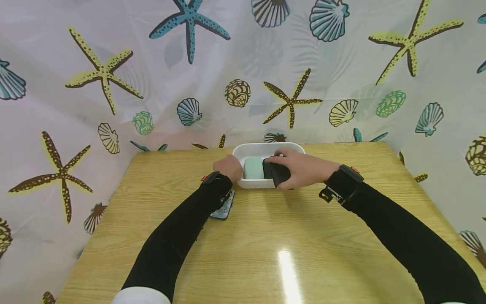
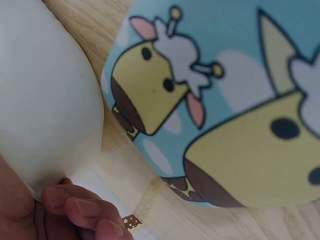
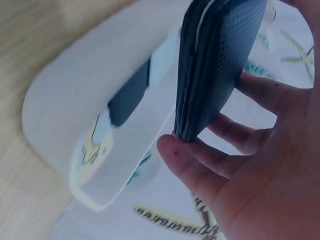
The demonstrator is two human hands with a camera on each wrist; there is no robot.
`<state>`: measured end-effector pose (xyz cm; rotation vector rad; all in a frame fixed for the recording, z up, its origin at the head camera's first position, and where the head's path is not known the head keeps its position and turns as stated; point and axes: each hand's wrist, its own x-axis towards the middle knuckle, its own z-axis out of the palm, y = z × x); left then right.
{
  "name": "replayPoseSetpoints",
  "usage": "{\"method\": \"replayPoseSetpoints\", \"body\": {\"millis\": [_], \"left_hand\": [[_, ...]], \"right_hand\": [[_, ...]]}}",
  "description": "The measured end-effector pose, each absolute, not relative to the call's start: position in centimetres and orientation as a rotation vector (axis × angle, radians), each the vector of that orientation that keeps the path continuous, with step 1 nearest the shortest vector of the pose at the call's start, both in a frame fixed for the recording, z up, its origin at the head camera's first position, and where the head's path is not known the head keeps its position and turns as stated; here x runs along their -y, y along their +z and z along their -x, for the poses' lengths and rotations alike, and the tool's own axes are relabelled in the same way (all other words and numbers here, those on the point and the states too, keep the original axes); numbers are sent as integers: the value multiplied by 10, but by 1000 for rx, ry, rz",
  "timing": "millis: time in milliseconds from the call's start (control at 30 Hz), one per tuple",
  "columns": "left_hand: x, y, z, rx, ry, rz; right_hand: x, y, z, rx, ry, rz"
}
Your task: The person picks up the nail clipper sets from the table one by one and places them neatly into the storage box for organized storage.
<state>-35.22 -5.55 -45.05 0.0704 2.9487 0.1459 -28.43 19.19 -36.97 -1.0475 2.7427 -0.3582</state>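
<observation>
At the back of the table stands a white plastic bin (image 1: 256,184), and my left hand (image 1: 229,167) grips its left end. In the left wrist view the fingers curl at the bin wall (image 2: 55,90). My right hand (image 1: 305,169) pinches a black textured wallet (image 3: 225,65) between thumb and fingers, tilted over the right part of the bin. Inside the bin, a pale green rounded item (image 1: 253,168) sits beside a dark flat item (image 1: 267,169). A light blue giraffe-print item (image 2: 235,130) lies on the table under my left wrist; its kind is unclear.
The wooden table (image 1: 152,202) spreads around the bin. Close behind it hangs a white curtain (image 1: 220,71) printed with starfish and shells, which also runs along both sides.
</observation>
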Motion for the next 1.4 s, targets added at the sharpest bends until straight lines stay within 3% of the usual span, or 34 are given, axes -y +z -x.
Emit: {"method": "replayPoseSetpoints", "body": {"millis": [467, 900, 1400], "left_hand": [[54, -443, 345, -2944, 141, -32], [55, -443, 346, -2944, 145, -45], [55, -447, 347, -2953, 148, -58]], "right_hand": [[-226, -376, 342, -2817, -361, 815], [-216, -398, 343, -2810, -92, 724], [-214, -395, 342, -2703, -129, 752]]}}
